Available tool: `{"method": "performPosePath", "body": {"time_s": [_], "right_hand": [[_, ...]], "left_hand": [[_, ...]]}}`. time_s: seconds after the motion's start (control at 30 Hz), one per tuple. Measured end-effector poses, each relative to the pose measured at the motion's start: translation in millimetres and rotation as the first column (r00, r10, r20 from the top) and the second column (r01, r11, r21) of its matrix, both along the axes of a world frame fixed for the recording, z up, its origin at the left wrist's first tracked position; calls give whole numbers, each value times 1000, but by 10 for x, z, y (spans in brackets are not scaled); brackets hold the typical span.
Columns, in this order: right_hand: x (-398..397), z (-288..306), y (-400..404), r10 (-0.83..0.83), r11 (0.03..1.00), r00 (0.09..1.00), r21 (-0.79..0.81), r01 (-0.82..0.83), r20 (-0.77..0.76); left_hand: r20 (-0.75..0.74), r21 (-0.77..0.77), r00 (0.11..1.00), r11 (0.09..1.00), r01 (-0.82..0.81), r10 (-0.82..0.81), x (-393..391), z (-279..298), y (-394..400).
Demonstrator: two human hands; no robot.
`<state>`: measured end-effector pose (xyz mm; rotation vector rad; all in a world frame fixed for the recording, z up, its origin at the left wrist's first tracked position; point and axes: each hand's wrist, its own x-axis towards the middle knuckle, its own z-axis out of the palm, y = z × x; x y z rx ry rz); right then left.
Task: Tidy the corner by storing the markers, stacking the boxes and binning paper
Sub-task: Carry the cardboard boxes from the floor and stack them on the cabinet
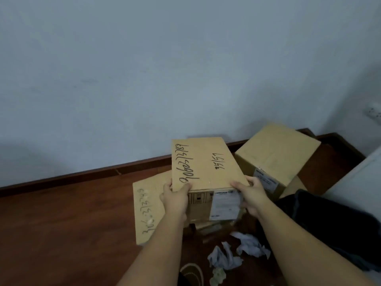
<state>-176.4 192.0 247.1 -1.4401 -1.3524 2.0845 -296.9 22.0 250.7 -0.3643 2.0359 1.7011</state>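
Note:
I hold a cardboard box (206, 164) with black handwritten numbers on its top and a white label on its near side. My left hand (175, 198) grips its near left corner, and my right hand (252, 196) grips its near right corner. The box is lifted above the floor. A second box (148, 207) with handwriting lies on the floor below and to the left of it. A third box (276, 155) stands tilted in the corner to the right. Crumpled white paper (251, 245) and another wad (223, 258) lie on the floor beneath my arms. No markers are visible.
The dark wooden floor (61, 223) meets a pale wall along a brown skirting board (82, 175). A black bag or cloth (329, 223) lies at the right. A white panel (362, 182) stands at the far right. A slipper (192, 273) shows at the bottom edge.

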Motion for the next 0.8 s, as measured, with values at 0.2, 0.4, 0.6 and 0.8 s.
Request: {"method": "performPosePath", "body": {"time_s": [0.2,0.4,0.6,0.8], "right_hand": [[-53,1082,-75,-71,991,952,84,100,-297],[335,2305,-3,-78,946,861,235,223,-503],[1352,3340,182,-133,835,743,329,441,-656],[2589,4048,284,-217,602,705,476,641,-675]], "left_hand": [[-245,274,969,961,43,27,11,1097,-29],[-452,427,892,876,224,-8,366,2281,76],[-613,499,780,706,503,-122,1121,3295,508],[-695,513,679,498,699,-236,1939,3953,1105]]}}
